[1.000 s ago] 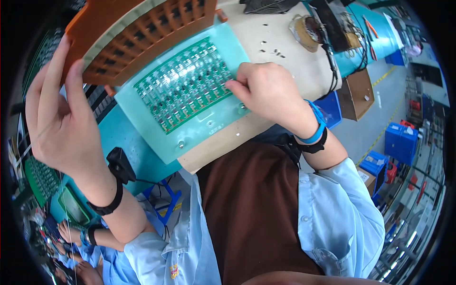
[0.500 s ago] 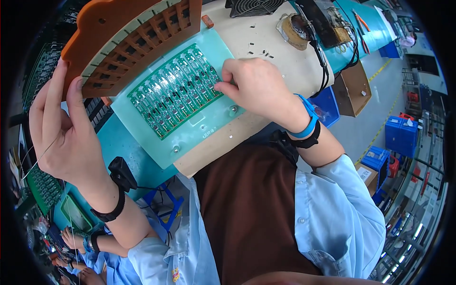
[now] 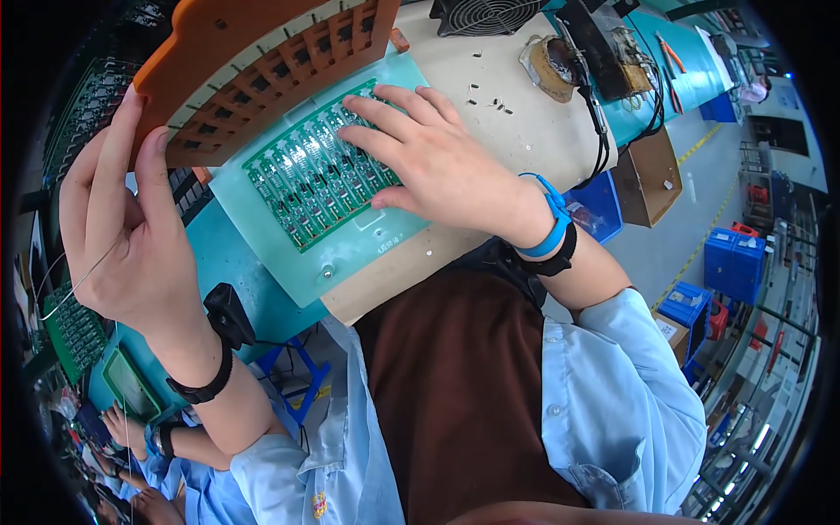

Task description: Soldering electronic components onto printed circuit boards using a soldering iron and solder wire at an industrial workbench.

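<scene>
My left hand (image 3: 131,227) grips the near-left edge of a raised orange hinged fixture lid (image 3: 188,66), its thumb on the inner side and fingers outside. A thin silvery wire crosses the back of that hand. Beneath the tilted lid lies a translucent green fixture plate (image 3: 293,278), with a green circuit board panel (image 3: 302,188) set in it, bearing rows of small dark parts. My right hand (image 3: 437,162) is spread palm down over the right end of the panel, fingertips on or just above it; that end is hidden. A blue wrist strap (image 3: 553,229) circles my right wrist.
Several small black parts with leads (image 3: 499,107) lie on the beige board beyond my right hand. Further right are a soldering stand (image 3: 551,70), a black fan (image 3: 486,16) and orange-handled pliers (image 3: 672,59). At lower left a co-worker's hand (image 3: 122,429) shows.
My right hand has opened from a pinch at the panel's right edge and moved left, spreading over the panel. My left hand still holds the lid up.
</scene>
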A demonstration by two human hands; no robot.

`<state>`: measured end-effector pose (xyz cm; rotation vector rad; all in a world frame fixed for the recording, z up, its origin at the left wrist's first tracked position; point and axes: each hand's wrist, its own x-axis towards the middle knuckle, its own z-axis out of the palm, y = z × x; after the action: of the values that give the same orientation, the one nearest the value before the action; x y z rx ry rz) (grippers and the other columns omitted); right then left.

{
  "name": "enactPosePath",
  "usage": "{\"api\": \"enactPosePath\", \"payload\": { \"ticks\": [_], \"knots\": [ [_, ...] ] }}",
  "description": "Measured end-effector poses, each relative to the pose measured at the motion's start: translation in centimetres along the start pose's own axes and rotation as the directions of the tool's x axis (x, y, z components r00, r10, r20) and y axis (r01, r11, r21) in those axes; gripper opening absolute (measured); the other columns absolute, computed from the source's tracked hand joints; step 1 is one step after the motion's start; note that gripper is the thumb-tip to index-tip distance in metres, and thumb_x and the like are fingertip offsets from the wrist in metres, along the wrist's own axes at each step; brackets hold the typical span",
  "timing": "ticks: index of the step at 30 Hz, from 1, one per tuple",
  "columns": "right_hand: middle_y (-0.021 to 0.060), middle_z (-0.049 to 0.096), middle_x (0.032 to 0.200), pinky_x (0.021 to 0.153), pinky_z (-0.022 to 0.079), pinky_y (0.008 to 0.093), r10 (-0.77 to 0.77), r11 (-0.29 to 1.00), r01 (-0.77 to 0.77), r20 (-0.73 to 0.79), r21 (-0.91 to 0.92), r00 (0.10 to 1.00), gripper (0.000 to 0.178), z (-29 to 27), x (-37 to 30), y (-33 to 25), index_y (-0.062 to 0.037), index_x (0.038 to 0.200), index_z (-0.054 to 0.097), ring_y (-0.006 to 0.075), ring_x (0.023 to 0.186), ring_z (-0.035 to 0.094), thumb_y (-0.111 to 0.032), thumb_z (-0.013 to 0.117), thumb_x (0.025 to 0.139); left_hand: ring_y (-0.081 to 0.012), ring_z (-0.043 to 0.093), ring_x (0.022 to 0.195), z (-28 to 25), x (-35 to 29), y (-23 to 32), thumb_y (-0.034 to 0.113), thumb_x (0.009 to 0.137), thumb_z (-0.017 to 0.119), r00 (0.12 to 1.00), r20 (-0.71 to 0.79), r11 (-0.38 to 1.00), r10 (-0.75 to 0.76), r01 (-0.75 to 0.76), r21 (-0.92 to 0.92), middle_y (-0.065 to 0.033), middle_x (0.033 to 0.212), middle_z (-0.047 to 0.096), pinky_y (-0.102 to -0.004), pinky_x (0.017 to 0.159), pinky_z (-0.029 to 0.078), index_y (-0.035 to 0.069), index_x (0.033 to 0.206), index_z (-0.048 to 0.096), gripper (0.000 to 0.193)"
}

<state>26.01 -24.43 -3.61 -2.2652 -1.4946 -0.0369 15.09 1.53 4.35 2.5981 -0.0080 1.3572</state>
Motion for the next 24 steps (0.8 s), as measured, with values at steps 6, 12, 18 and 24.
{"api": "enactPosePath", "payload": {
  "ticks": [6, 12, 18, 24],
  "knots": [
    [0.0108, 0.047, 0.156, 0.12, 0.031, 0.055, -0.014, 0.999, 0.015, 0.038, -0.045, 0.999, 0.076, -0.5, 0.3, 0.5, -0.0132, 0.142, 0.056, 0.0336, 0.146, 0.041, -0.024, 0.088, 0.074, 0.0, 0.047, 0.058, 0.0, 0.2, 0.0, -0.001, 0.092, 0.078, 1.0, 0.0, 1.0, 0.02, -0.02, 0.008, -0.003, 0.108, 0.075, -0.0164, 0.05, 0.037, 0.009, 0.12, 0.08, 0.03],
    [0.011, 0.046, 0.157, 0.121, 0.028, 0.0566, -0.016, 0.999, 0.018, 0.068, -0.029, 0.998, 0.078, -0.9, 0.5, 0.2, -0.0133, 0.144, 0.054, 0.0334, 0.146, 0.04, -0.023, 0.089, 0.074, 0.0001, 0.048, 0.058, -0.3, -0.1, 0.1, -0.001, 0.092, 0.077, 1.0, 0.001, 1.0, 0.012, -0.012, -0.003, -0.0032, 0.109, 0.075, -0.0168, 0.049, 0.037, 0.008, 0.121, 0.079, 0.03],
    [0.0117, 0.042, 0.16, 0.124, 0.025, 0.0584, -0.045, 0.999, 0.046, 0.05, -0.017, 0.998, 0.084, -0.7, 1.6, -0.9, -0.0136, 0.148, 0.051, 0.0346, 0.149, 0.037, -0.022, 0.088, 0.074, -0.0042, 0.062, 0.069, 0.0, -0.1, 0.0, -0.002, 0.091, 0.077, 1.0, -0.024, 0.996, 0.01, -0.013, -0.092, -0.0053, 0.108, 0.075, -0.0165, 0.053, 0.045, 0.008, 0.121, 0.079, 0.031],
    [0.0124, 0.037, 0.164, 0.124, 0.025, 0.0594, -0.079, 0.995, 0.089, 0.171, -0.05, 0.982, 0.087, -0.8, 2.0, -0.6, -0.0133, 0.15, 0.049, 0.0332, 0.154, 0.032, -0.022, 0.088, 0.074, -0.0087, 0.07, 0.079, -0.1, 0.5, 3.0, -0.001, 0.09, 0.078, 0.999, -0.042, 0.999, 0.011, -0.009, 0.045, -0.0067, 0.105, 0.076, -0.0173, 0.056, 0.051, 0.008, 0.119, 0.08, 0.03]
  ]
}}
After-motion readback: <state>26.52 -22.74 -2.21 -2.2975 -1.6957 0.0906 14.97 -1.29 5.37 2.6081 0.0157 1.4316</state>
